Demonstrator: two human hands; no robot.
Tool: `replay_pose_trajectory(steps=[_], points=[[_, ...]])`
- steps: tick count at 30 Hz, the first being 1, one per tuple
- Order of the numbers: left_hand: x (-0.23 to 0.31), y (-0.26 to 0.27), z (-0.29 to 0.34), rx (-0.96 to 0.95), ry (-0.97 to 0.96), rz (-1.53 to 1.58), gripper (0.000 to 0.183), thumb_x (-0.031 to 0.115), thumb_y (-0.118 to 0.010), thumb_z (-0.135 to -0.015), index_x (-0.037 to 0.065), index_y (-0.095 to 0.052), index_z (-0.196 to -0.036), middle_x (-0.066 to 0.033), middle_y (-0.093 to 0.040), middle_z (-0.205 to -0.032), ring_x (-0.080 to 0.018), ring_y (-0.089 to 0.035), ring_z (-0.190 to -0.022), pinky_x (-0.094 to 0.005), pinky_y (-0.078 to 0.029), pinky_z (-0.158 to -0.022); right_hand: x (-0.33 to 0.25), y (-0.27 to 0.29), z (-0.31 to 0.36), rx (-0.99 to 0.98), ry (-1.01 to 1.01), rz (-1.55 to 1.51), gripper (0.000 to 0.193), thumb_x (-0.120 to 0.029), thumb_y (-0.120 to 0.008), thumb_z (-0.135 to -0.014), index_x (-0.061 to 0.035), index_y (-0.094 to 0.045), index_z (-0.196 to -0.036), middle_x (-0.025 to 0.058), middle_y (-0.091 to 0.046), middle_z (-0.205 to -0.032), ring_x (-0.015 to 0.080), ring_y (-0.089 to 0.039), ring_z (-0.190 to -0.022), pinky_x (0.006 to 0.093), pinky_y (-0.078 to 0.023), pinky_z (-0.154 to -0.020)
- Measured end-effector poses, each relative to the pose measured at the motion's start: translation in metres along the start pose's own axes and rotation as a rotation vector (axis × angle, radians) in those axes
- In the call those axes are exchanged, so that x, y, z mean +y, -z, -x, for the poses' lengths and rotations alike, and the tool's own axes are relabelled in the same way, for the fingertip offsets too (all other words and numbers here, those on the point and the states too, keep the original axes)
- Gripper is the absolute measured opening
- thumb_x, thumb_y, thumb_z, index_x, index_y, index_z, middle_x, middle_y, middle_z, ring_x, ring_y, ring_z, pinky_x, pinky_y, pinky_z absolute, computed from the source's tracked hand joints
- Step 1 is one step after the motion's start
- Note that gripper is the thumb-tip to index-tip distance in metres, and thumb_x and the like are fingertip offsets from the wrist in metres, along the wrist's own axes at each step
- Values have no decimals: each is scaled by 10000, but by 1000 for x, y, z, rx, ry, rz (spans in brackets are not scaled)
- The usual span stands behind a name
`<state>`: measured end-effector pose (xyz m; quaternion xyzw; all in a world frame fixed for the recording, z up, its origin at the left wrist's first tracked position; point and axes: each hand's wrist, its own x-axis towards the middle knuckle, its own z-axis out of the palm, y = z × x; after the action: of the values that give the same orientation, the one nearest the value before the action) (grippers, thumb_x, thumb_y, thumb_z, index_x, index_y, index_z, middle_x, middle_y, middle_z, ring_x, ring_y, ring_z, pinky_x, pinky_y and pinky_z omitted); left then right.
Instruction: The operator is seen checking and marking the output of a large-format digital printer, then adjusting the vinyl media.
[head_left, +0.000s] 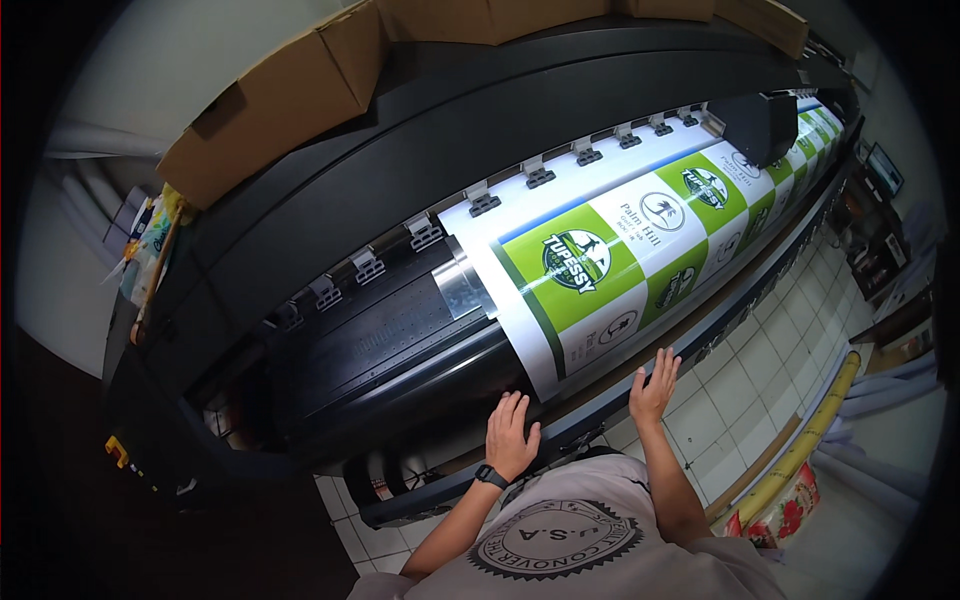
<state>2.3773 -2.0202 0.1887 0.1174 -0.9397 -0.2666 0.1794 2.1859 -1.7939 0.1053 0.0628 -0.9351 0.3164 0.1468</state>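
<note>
A wide-format printer stretches across in front of me, with a printed sheet over its bed and curved front. Green and white blocks with round logos cover the sheet, and its left margin is plain white. My left hand, with a dark watch on the wrist, is at the printer's black front by the sheet's lower left corner. Its fingers are stretched out and hold nothing; contact is unclear. Farther right, my right hand is raised near the sheet's lower edge, fingers extended and empty.
The black print carriage sits over the sheet at the right. Small grey pinch rollers line the bed. Cardboard boxes rest on the printer's top. A yellow roll and a floral bag are at the lower right, by the tiled floor.
</note>
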Motion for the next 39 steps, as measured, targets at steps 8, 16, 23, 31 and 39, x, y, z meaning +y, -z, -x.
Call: replay_pose_trajectory(steps=[8, 16, 23, 31, 39], points=[[6, -9, -4, 49, 27, -4, 572, 157, -683, -841, 4, -497, -1360, -208, -470, -1419, -394, -424, -1343, -470, -354, -1101, 1, -1, -1, -20, 3, 1, 611, -255, -515, -937, -34, -381, -1490, 168, -291, -1591, 393, -174, -1495, 506, -153, -1201], [7, -17, -1, 0, 43, -41, 652, 178, -687, -839, 14, -440, -1420, -240, -359, -1512, -421, -364, -1386, -478, -335, -1114, 2, -2, -2, -21, -6, -3, 613, -267, -517, -936, -35, -385, -1487, 164, -292, -1592, 394, -172, -1495, 509, -153, -1198], [5, -25, 7, -4, 69, -49, 651, 194, -673, -849, 14, -429, -1425, -235, -336, -1527, -409, -339, -1407, -474, -335, -1115, 4, -2, -2, -9, 11, -8, 613, -258, -523, -928, -33, -389, -1483, 174, -304, -1584, 403, -176, -1492, 509, -158, -1195], [-10, -31, 15, -79, 113, -51, 653, 214, -655, -865, 13, -414, -1438, -232, -312, -1549, -399, -325, -1419, -481, -327, -1124, 0, -2, -4, -9, 17, 0, 616, -261, -525, -927, -23, -391, -1479, 185, -305, -1580, 402, -182, -1491, 509, -162, -1194], [-15, -35, 18, -80, 102, -63, 629, 241, -616, -890, 5, -413, -1437, -233, -305, -1553, -398, -316, -1426, -483, -316, -1136, 2, -4, -3, 15, 38, -8, 599, -258, -513, -947, -21, -386, -1481, 180, -313, -1576, 401, -187, -1488, 502, -156, -1198]])
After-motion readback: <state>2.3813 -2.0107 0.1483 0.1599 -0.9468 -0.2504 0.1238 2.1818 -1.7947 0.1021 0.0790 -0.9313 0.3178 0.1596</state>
